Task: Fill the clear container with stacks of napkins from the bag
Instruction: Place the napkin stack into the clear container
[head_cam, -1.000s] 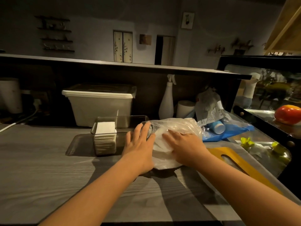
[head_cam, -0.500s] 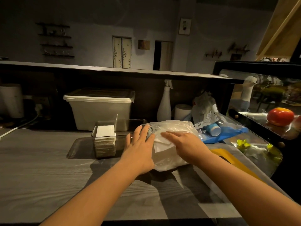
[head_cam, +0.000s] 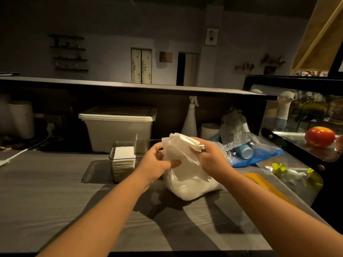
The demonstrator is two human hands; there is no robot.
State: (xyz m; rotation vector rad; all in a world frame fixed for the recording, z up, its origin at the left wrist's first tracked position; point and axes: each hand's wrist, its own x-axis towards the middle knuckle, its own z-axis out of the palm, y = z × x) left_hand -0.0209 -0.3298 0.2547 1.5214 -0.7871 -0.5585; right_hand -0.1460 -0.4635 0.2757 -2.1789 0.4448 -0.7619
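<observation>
Fingers of left hand hold bag; right hand pinches napkins.

Bag in the centre of the frame is thin, see-through plastic film, crinkly with a soft sheen. The napkins poking out of its top are matt white paper, and you can see the layered edges. Clear container left of centre is smooth, glossy transparent plastic (might be acrylic, can't tell), with another matt paper stack inside. Counter is grey with a wood-grain texture and a matt finish. White tub behind it is opaque plastic, kinda dull. Over on the right there's a shiny blue plastic bag, and further right a red-orange round thing with a glossy skin.
</observation>
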